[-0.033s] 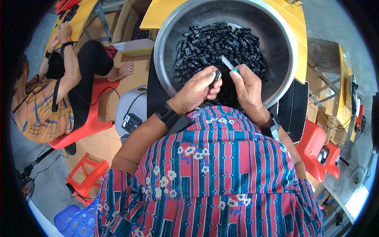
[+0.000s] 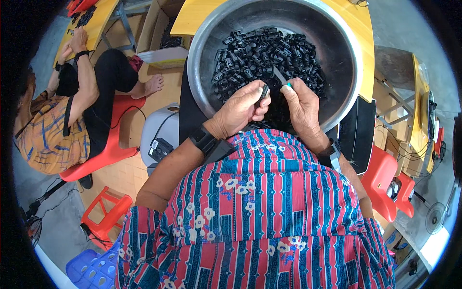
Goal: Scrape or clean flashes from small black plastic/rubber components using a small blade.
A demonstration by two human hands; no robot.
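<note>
Small black plastic part pinched upright between thumb and fingertips of the left hand, just above the near rim of a big metal basin. Left hand closed tight round that part, knuckles curled, a black wrist strap further back on the forearm. Right hand just beside it, fingers folded narrowly round a thin tool with a grey blade and a green handle end, tip slanting up and left over the pile (blade edge too small to make out). Hands near each other but not touching, the part and the tool tip slightly apart.

Behind them, a heap of like black plastic parts filling the middle and far side of the basin, bare metal showing round the wall. Basin resting on a yellow-topped table. Below the hands, a striped red and blue shirt with white flowers.

Off to the left, another person in an orange patterned top seated on a red plastic chair, hands at a second yellow table. Between the two, a grey-white box with a cable. Lower left, a red stool and a blue one; to the right, more red chairs.
</note>
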